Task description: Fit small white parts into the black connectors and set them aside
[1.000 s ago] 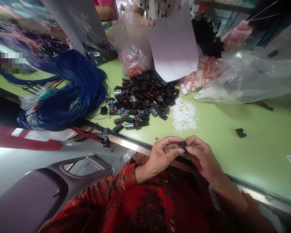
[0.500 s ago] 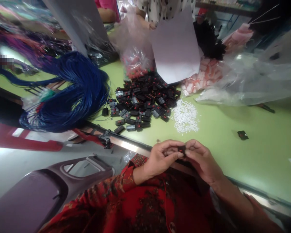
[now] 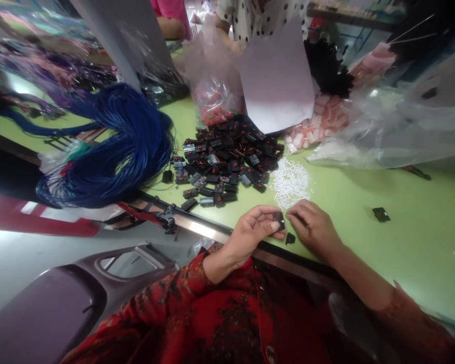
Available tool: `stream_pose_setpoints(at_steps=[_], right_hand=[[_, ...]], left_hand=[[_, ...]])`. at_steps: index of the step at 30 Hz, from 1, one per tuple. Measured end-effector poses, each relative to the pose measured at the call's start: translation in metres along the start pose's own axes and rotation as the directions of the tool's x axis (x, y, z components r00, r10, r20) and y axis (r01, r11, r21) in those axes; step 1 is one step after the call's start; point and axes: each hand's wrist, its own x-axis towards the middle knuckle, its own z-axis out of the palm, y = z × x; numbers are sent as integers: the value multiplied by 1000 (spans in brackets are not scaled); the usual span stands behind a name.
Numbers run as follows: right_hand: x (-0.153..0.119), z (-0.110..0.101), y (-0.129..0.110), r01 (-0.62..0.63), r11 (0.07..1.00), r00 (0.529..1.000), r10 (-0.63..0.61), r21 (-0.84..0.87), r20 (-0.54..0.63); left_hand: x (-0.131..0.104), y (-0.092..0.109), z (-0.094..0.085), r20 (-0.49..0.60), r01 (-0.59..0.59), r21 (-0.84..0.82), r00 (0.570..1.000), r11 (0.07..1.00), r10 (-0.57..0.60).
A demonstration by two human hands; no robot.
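My left hand is closed round a small black plastic connector, thumb on top, with a tiny white spot at the connector's right side. Just to the right is my right hand, its fingertips pinched together close to the connector. Whatever is in that pinch is too small to make out. On the table below the fingertips lies a small black plastic piece. Beyond both hands spreads a heap of tiny white plastic pieces, and behind it to the left a pile of black connectors with red marks.
A bundle of blue wires lies at the left of the green table. Clear bags of red parts and orange-white parts stand behind. One black connector sits at right. A co-worker in a dotted top is opposite.
My hands have moved slightly forward and apart. The connector now rests in my left hand alone, and my right fingers have come off it. A small black piece now shows on the table beneath them.
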Motion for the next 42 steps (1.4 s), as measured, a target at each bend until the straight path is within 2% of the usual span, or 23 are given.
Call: stream_pose_setpoints(at_steps=[3,5,8,11,14,16,19,22,25,27,31,37,42], right_hand=[[1,3,-1,151,965,988,-152,-215,11],[2,4,-1,204,927,978,-205,-314,32],[4,6,1,227,891,973,-228,-394,45],[4,8,3,204,898,978,-202,-390,47],[3,6,3,111,957,994,-102,-268,47],[1,3,1,-1,994,999,5,-106,36],[-1,-3,-4,-159,980,987,156,120,31],[-2,-9,-9,-275,914,961,271,297,55],[-3,-15,-19,-369,772,923,369,517,108],[-3,-18,-28,-402,689,904,402,603,143],[-3,-23,-44,-425,623,888,428,656,169],[-6,-21,-46,-410,657,888,445,633,114],[-6,-23,-48,-403,706,894,439,582,87]], left_hand=[[0,-3,0,21,11,5,1000,1000,-11],[0,-4,0,31,12,10,999,1000,-12],[0,-5,0,38,10,18,999,1000,-11],[0,-4,0,46,10,27,999,1000,-12],[0,-4,0,40,8,41,999,999,-10],[0,-4,0,24,9,47,1000,999,-10],[1,-5,-2,14,1,50,1000,999,-2],[1,-7,-3,23,-11,46,1000,999,10],[1,-8,-2,33,-18,58,999,998,16],[1,-9,-1,32,-20,74,999,997,17],[0,-9,0,34,-38,89,999,995,35],[-1,-11,0,76,-86,120,994,989,77],[-4,-15,-3,85,-158,248,986,956,141]])
